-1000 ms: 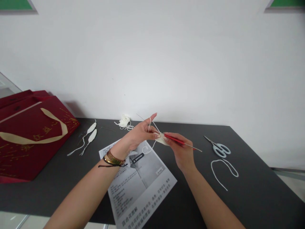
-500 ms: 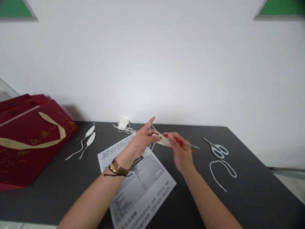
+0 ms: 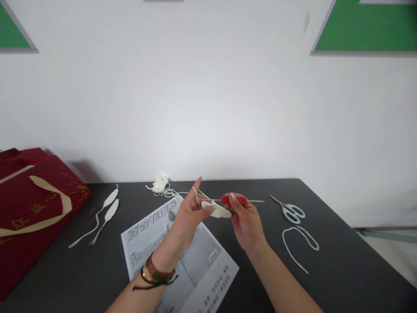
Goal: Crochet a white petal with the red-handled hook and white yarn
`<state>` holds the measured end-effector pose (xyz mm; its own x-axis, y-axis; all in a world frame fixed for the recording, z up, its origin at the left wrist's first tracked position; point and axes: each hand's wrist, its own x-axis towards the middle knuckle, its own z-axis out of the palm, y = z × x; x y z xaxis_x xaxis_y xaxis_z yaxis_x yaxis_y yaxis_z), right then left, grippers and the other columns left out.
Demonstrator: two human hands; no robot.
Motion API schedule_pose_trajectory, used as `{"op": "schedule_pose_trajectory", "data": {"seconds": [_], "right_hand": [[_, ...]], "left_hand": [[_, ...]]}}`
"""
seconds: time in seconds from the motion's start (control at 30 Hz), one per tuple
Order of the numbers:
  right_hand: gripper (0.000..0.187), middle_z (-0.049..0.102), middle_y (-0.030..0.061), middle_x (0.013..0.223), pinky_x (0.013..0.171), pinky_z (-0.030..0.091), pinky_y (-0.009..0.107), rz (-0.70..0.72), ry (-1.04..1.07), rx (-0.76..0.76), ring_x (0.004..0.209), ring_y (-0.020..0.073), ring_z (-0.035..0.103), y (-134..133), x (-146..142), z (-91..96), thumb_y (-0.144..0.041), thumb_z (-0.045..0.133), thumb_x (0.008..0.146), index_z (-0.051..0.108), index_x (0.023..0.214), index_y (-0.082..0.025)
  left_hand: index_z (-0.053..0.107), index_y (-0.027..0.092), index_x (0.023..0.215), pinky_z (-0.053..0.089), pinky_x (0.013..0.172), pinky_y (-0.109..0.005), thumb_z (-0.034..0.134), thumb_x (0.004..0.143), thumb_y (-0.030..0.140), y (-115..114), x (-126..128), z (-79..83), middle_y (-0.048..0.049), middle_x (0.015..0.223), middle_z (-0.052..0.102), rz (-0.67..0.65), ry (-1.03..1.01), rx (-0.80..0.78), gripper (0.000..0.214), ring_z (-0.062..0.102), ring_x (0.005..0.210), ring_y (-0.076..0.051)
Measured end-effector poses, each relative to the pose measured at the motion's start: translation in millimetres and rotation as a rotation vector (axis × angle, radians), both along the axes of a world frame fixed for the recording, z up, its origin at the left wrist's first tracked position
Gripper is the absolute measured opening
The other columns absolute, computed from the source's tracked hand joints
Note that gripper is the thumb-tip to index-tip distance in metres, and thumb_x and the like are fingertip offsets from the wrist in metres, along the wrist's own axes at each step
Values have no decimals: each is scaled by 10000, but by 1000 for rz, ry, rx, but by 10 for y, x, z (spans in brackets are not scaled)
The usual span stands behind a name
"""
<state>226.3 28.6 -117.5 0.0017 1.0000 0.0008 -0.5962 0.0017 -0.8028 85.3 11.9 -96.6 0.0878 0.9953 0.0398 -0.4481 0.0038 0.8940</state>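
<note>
My left hand (image 3: pixel 187 215) pinches a small white crocheted piece (image 3: pixel 216 210) between thumb and fingers, with white yarn (image 3: pixel 195 194) looped over its raised forefinger. My right hand (image 3: pixel 246 221) grips a red-handled crochet hook (image 3: pixel 236 200), its thin metal shaft lying level and its tip at the crocheted piece. Both hands hover above a printed instruction sheet (image 3: pixel 153 226) on the dark table (image 3: pixel 342 269). A gold watch and dark cords circle my left wrist.
Light-blue scissors (image 3: pixel 291 211) and a loose loop of white cord (image 3: pixel 298 241) lie to the right. Two white crocheted petals (image 3: pixel 109 204) with tails lie at the left, a tangle of white yarn (image 3: pixel 160 182) by the wall, and a red gift bag (image 3: pixel 31 213) at far left.
The view has tilted up, so hands and table sit lower in frame. The hook has swung from slanted to level, and my hands have drawn slightly closer to me.
</note>
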Motion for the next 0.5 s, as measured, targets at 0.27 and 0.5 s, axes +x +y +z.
{"op": "schedule_pose_trajectory", "data": {"seconds": [0.27,0.5], "right_hand": [[112,709,18,728,626,497,240,-125,-176,128,643,124,623,-70,11,6,-278,728,723,707,782,-185],[120,701,6,727,551,476,177,8,108,-16,592,77,572,-57,-16,-3,-274,738,716,696,764,-173]], "left_hand": [[259,309,1418,406,652,-216,716,691,123,-47,23,45,81,638,507,113,47,-5,878,501,610,-73],[291,306,1407,412,704,-220,697,718,131,-62,45,-23,70,658,551,134,-31,-31,819,524,635,-69]]}}
